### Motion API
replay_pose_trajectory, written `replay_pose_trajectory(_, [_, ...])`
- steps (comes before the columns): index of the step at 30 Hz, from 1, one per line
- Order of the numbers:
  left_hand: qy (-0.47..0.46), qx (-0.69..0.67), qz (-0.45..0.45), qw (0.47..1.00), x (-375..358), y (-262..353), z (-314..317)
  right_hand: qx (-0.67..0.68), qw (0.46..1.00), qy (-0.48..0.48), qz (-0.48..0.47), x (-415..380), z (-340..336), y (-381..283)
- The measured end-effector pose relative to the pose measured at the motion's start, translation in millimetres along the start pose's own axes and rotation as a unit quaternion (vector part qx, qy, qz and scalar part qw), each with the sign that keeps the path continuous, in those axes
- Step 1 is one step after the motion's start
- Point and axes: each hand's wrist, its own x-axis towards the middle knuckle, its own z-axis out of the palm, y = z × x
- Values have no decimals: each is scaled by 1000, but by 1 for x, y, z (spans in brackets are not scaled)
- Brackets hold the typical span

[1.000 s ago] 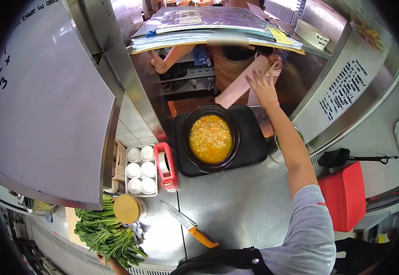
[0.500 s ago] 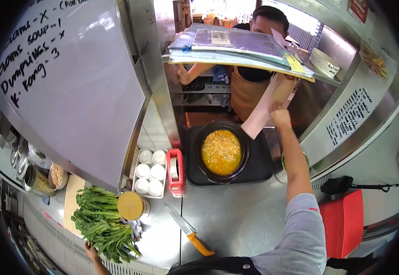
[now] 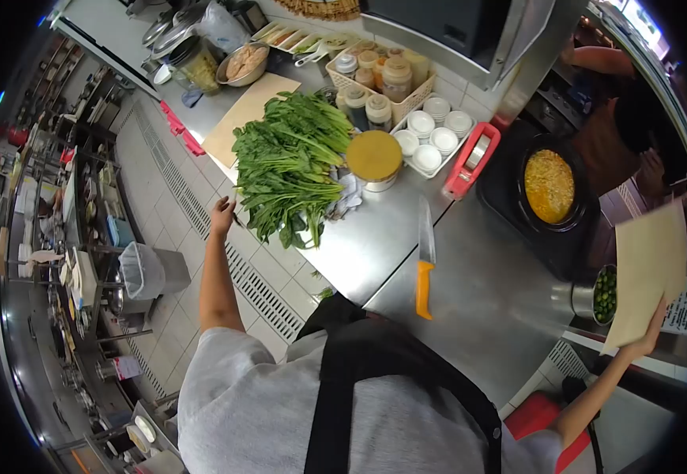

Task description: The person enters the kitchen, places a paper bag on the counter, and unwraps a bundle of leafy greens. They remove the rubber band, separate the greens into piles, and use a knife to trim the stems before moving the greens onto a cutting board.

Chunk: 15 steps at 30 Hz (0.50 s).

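Observation:
My right hand [image 3: 650, 336] grips the lower edge of a beige sheet of paper [image 3: 650, 265], held up at the right beside a metal pot of small green fruits [image 3: 605, 295]. My left hand [image 3: 223, 215] is curled beside a heap of leafy greens [image 3: 292, 170], at the counter's left edge. A thin dark thing shows by its fingers; I cannot make out what it is. Between my hands, a knife [image 3: 425, 265] with an orange handle lies on the steel counter [image 3: 489, 316].
A black bowl of orange-yellow food [image 3: 549, 186] sits on a black tray [image 3: 509, 221], with a person [image 3: 604, 142] behind. A red tape dispenser [image 3: 471, 160], white lidded cups [image 3: 436, 133] and a yellow-lidded tub [image 3: 374, 156] line the back. A bin [image 3: 150, 268] stands left.
My view has swung left and down. My right hand, earlier stretched toward the person at the hatch, has come back to the right with the sheet. The left hand stays beside the greens.

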Motion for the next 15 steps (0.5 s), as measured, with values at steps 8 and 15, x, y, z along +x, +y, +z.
replay_pose_trajectory(8, [32,120,175,977,62,22,-11,-337,934,-79,-90,-233,-14,-68])
replay_pose_trajectory(15, [15,157,531,832,93,183,30,-407,798,-428,119,-373,65,-71])
